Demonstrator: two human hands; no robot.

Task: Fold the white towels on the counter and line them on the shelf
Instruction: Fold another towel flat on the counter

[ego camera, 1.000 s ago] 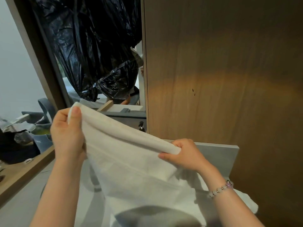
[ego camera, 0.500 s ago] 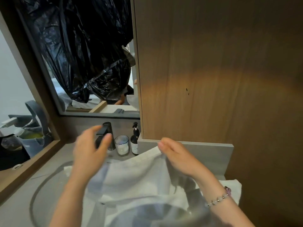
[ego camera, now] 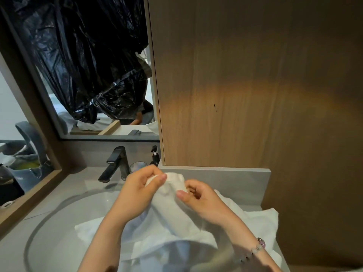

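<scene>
Towel: a white towel (ego camera: pixel 170 213) is held up over the sink basin (ego camera: pixel 68 222), with its bunched top raised between both hands and the rest draped down toward the wrists.
Left hand (ego camera: pixel 140 190): the top corner is pinched by curled fingers (ego camera: pixel 160 177).
Right hand (ego camera: pixel 204 199): a fold on the towel's right side is gripped in curled fingers, just beside the left hand.
Surface (ego camera: pixel 82 183): a second white towel (ego camera: pixel 263 218) is spread at the right, beyond the right forearm.

No text, brand or number can be read in this view. The white towel (ego camera: pixel 169 217) shows plain cloth only, and the dark pump bottle (ego camera: pixel 155 159) near the tap (ego camera: pixel 117 160) is too small to read.
</scene>
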